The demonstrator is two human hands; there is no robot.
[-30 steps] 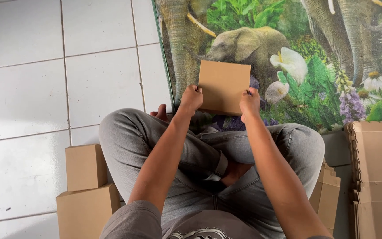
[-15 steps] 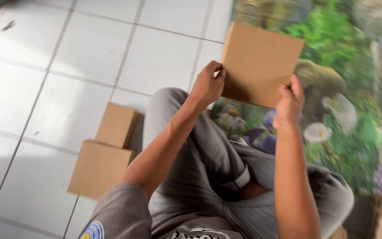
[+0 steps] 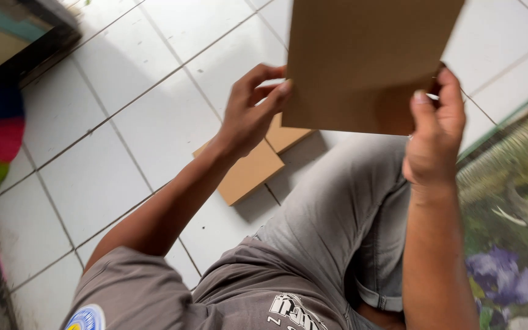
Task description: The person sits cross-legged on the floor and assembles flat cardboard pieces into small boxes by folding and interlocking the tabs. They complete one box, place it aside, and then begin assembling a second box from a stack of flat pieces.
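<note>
white floor tiles [image 3: 154,122] lie under a raised cardboard sheet [image 3: 368,61], left hand [image 3: 249,116] and right hand [image 3: 435,137] both pinching its lower corners.

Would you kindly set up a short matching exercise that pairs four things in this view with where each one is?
Things:
1. flat cardboard piece
2. two small cardboard boxes
3. flowered mat
4. left hand

Places:
A. on the white tiles beside the grey-trousered knee
B. gripping the cardboard's left edge
C. raised, held between both hands
D. on the floor at the right edge

Pairs: 1-C, 2-A, 3-D, 4-B. The right hand holds the opposite edge.
</note>
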